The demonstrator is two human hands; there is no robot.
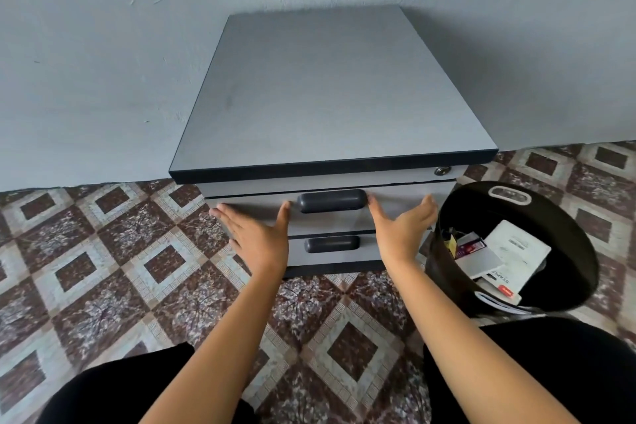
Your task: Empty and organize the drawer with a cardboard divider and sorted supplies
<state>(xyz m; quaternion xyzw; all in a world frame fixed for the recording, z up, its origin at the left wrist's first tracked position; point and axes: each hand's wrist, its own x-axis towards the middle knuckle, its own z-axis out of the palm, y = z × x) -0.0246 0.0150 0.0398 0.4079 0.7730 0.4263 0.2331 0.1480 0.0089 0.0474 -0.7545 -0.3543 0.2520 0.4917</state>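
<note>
Both hands are flat and open and hold nothing. The left hand (pixel 256 241) and right hand (pixel 401 227) rest against the upper drawer (pixel 256 204), one on each side of its dark handle (pixel 332 200). The drawer is pushed into the grey cabinet (pixel 327 86), so I cannot see inside it. Its front faces me, with the long axis running left to right. The papers and small boxes in the black bin (pixel 568 217) are hard to make out.

Patterned tile floor (pixel 103 251) under grey drawer cabinet (pixel 327 86), black bin (pixel 481 213) beside.
</note>
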